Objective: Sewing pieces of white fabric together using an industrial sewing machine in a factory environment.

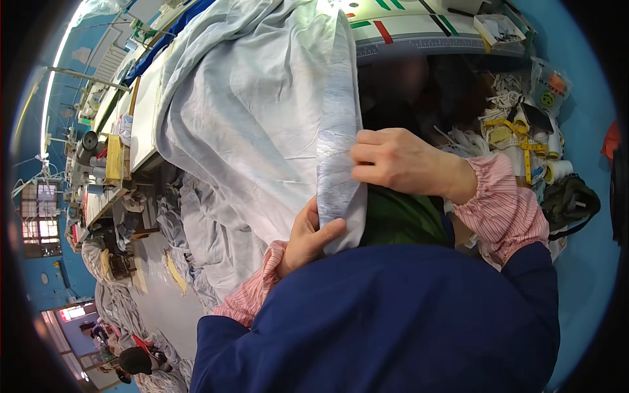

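A large sheet of pale grey-white fabric point(255, 111) spreads over the table and hangs down toward my lap. Along its right side runs a folded band point(335, 124) with a bluish marbled pattern. Near the band's lower end, my left hand point(309, 234) grips the fabric, thumb on top and fingers mostly hidden beneath. Higher up, my right hand point(392, 162) has its fingers curled and pinched at the band's right edge. Both forearms wear red-and-white striped sleeve covers. Dark green cloth point(406, 219) lies under the right wrist.
A ruler strip point(432, 47) edges the table ahead, with a small white box point(499, 29) at its right end. Thread spools point(558, 171), a yellow tape measure point(526, 147) and a dark bag point(571, 204) crowd the right. Sewing machines and fabric piles point(118, 301) stand left.
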`<state>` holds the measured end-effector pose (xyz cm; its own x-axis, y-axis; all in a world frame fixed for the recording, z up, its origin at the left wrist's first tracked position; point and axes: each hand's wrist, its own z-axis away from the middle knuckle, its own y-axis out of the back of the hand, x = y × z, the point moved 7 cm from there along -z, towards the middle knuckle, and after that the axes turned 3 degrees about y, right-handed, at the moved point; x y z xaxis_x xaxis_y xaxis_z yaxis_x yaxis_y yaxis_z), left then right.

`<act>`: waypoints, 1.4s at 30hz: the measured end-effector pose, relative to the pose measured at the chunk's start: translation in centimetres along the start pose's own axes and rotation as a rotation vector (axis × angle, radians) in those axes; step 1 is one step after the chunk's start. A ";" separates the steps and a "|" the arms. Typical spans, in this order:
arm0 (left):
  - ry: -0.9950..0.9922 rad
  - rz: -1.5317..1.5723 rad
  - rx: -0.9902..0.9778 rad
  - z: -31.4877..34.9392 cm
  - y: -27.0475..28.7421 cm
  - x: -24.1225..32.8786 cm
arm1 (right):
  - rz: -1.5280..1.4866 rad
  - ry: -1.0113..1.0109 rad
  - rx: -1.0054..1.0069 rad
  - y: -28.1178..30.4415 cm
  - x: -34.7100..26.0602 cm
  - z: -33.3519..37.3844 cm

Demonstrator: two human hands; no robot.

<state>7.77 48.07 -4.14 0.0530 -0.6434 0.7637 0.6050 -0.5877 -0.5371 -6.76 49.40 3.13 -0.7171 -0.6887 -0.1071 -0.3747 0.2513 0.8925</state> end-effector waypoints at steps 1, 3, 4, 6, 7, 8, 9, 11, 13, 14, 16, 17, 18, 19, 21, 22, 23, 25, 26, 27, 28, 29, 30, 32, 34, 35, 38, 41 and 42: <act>-0.004 0.004 0.002 0.2 0.0 -0.1 | 0.053 0.019 -0.001 0.3 -0.2 0.4; -0.125 0.070 0.092 0.5 1.0 0.5 | 0.068 0.013 0.032 0.9 -0.9 1.0; -0.130 0.069 0.090 0.9 1.3 0.6 | 0.083 0.005 0.066 1.4 -1.4 1.2; -0.495 -0.377 0.312 2.1 2.4 4.5 | 0.097 -0.020 0.131 2.6 -2.1 2.0; -0.527 -0.558 0.336 2.6 1.8 6.4 | 0.132 -0.053 0.281 3.8 -2.2 2.6; -0.553 -0.736 0.359 3.2 0.2 9.3 | 0.164 -0.087 0.427 4.9 -2.4 3.4; -0.853 -1.299 0.324 3.7 -2.8 11.9 | 0.153 -0.108 0.430 5.7 -2.5 3.6; -0.936 -1.419 0.080 2.9 -7.0 12.8 | 0.177 -0.083 0.471 6.5 -3.2 3.6; -0.959 -1.561 -0.264 2.2 -10.0 11.0 | 0.183 -0.045 0.513 7.0 -3.6 3.7; -0.910 -1.591 -0.360 1.4 -10.7 9.8 | 0.191 -0.047 0.516 7.0 -3.5 3.8; -0.921 -1.624 -0.398 0.8 -10.9 8.8 | 0.128 0.018 0.471 6.8 -3.5 3.7; -0.886 -1.628 -0.434 0.4 -10.8 8.2 | 0.097 0.002 0.422 6.6 -3.4 3.7; -0.850 -1.631 -0.468 0.1 -10.7 7.7 | 0.097 -0.001 0.422 6.6 -3.2 3.9; -0.830 -1.607 -0.498 -0.1 -10.8 7.4 | 0.055 0.034 0.381 6.3 -3.2 4.0; -0.802 -1.592 -0.544 -0.8 -10.8 6.9 | 0.008 0.071 0.365 6.0 -2.9 4.3; -0.772 -1.578 -0.585 -1.1 -10.8 6.6 | 0.005 0.068 0.364 6.0 -2.9 4.4; -0.767 -1.580 -0.579 -1.3 -10.8 6.7 | -0.011 0.053 0.350 5.9 -2.8 4.4; -0.721 -1.525 -0.607 -1.9 -10.6 6.8 | -0.086 0.007 0.333 5.4 -2.4 4.6; -0.718 -1.527 -0.604 -2.5 -10.2 7.0 | -0.089 0.009 0.334 4.8 -2.4 5.0; -0.687 -1.515 -0.613 -4.0 -9.2 7.0 | -0.164 -0.111 0.286 3.1 -1.4 5.6; -0.654 -1.503 -0.622 -5.6 -7.9 7.0 | -0.240 -0.233 0.237 1.0 -0.3 6.5; -0.435 -1.499 -0.446 -9.5 -4.6 8.4 | -0.314 -0.354 0.256 -1.6 0.7 8.1; -0.522 -1.488 -0.185 -13.2 -0.8 10.8 | -0.317 -0.347 0.260 -3.3 0.9 8.7; -0.832 -1.756 0.521 -18.1 5.3 18.2 | -0.408 -0.527 0.261 -5.6 2.7 10.3; -0.739 -1.891 0.848 -20.4 12.1 21.9 | -0.444 -0.551 0.267 -6.2 3.5 10.3; -0.731 -1.897 0.838 -21.4 12.7 22.1 | -0.455 -0.575 0.276 -6.1 4.1 10.3; -0.493 -2.054 0.875 -23.9 14.5 22.2 | -0.472 -0.626 0.285 -5.9 5.8 10.3; -0.495 -1.996 0.828 -25.4 14.5 22.8 | -0.447 -0.693 0.294 -6.0 7.7 10.5; -0.487 -1.999 0.823 -25.9 14.5 23.1 | -0.454 -0.698 0.294 -6.0 8.3 10.3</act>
<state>-2.81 11.91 -3.57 -0.8221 0.5681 0.0373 0.2018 0.2295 0.9522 -16.53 49.15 -7.64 -0.6218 -0.2161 -0.7527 -0.7775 0.2854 0.5604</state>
